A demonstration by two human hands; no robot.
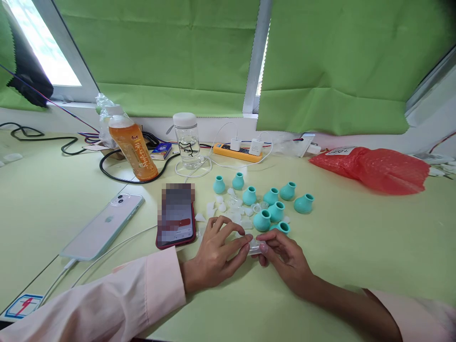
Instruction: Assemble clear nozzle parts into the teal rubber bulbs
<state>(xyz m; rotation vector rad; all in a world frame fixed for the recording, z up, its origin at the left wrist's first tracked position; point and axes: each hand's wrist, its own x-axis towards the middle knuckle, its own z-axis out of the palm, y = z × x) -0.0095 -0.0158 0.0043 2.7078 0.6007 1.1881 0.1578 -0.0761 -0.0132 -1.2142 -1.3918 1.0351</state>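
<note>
My left hand and my right hand meet over the table, closed by thumb and fingertips on a small clear plastic piece. Its exact kind is hard to make out, as the fingers cover part of it. Just beyond them stand several turquoise bulb-shaped pieces with round open necks. Among these lie small translucent plastic bits and a clear ring. The nearest turquoise piece sits right behind my right hand.
Left of my hands lie a red-cased phone and a charging phone in a pale case. Further back stand an orange drink bottle, a clear jar, a yellow power strip and a red plastic bag. White cables cross the table.
</note>
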